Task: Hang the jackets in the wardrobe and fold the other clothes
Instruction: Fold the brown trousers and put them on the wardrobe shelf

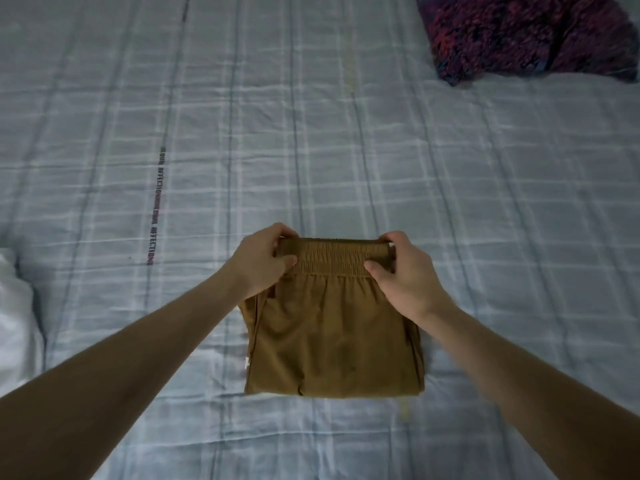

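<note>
Brown trousers [332, 337] with an elastic waistband lie folded into a compact rectangle on the bed [311, 140], near its front middle. My left hand [265, 261] pinches the left end of the waistband, thumb on top and fingers curled round the far edge. At the waistband's right end my right hand [403, 275] grips the same way. The waistband edge is lifted slightly off the sheet between the two hands. No jacket or wardrobe is in view.
The bed is covered by a pale blue checked sheet with a line of printed text at the left. A dark red and purple patterned cloth [526, 32] lies at the far right. White fabric [14, 306] sits at the left edge.
</note>
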The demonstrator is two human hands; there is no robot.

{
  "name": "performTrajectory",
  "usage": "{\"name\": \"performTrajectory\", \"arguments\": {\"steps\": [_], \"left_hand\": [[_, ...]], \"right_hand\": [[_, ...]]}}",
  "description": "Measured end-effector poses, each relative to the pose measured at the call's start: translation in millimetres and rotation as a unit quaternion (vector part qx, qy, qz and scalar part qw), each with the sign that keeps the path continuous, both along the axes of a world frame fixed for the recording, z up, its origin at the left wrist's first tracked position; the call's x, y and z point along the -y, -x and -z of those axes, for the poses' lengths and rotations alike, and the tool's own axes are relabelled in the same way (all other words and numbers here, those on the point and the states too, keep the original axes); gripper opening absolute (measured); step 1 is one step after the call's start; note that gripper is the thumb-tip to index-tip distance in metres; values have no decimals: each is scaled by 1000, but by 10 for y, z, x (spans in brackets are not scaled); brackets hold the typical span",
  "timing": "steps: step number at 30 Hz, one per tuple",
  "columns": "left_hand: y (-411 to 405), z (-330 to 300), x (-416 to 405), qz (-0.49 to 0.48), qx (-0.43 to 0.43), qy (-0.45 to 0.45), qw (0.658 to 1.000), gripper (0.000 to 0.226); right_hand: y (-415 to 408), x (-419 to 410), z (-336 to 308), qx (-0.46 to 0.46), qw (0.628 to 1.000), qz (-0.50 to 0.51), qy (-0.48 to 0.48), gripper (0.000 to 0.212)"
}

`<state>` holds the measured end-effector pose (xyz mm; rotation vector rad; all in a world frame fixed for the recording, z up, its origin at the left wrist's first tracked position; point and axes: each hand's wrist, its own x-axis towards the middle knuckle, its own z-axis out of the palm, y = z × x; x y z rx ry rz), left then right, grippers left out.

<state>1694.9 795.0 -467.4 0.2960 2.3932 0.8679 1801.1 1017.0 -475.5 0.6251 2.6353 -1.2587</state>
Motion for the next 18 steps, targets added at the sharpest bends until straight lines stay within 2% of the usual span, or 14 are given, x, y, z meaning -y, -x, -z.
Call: {"name": "performTrajectory", "arguments": {"steps": [2, 3, 5, 7, 10, 14, 18], "left_hand": [[-14, 107, -46, 77, -149, 124, 978, 51], [-38, 156, -84, 107, -205, 149, 961, 57], [-71, 206, -187, 162, -235, 146, 947, 60], [-64, 236, -261, 212, -208, 137, 945, 55], [37, 216, -291, 187, -108, 129, 968, 51], [198, 130, -387, 209, -18, 174, 962, 42], [255, 106, -455, 202, 20, 170, 964, 44]], "right_hand": [[45, -13, 140, -19, 984, -74, -159, 46], [70, -13, 196, -28, 972, -101, -212, 47], [151, -2, 229, -30, 963, -138, -232, 44], [237, 3, 240, -19, 962, -182, -204, 39], [337, -10, 218, 16, 966, -195, -168, 36], [417, 28, 209, 46, 954, -214, -206, 34], [467, 36, 187, 61, 950, -219, -215, 34]]}}
